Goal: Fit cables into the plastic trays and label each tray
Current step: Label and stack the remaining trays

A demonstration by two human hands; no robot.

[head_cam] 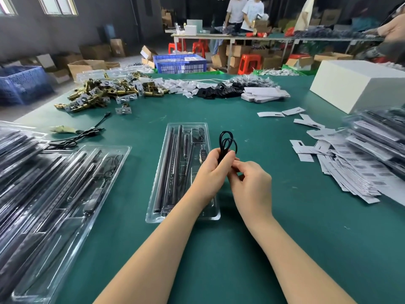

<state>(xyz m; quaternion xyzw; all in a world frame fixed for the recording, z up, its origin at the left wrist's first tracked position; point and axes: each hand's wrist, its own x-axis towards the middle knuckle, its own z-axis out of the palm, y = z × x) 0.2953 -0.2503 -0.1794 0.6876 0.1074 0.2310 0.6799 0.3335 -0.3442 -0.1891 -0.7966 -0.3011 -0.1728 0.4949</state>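
Note:
A clear plastic tray lies lengthwise in the middle of the green table, with dark rods and a small controller in its slots. Just right of it, my left hand grips a coiled black cable whose loops stick up above the fingers. My right hand pinches the lower part of the same cable, close against the left hand. Both hands hover over the tray's right edge.
Filled trays are stacked at the left and more at the right. White barcode labels are strewn right of my hands. Loose black cables, brass hardware, a white box and people at a far bench are beyond.

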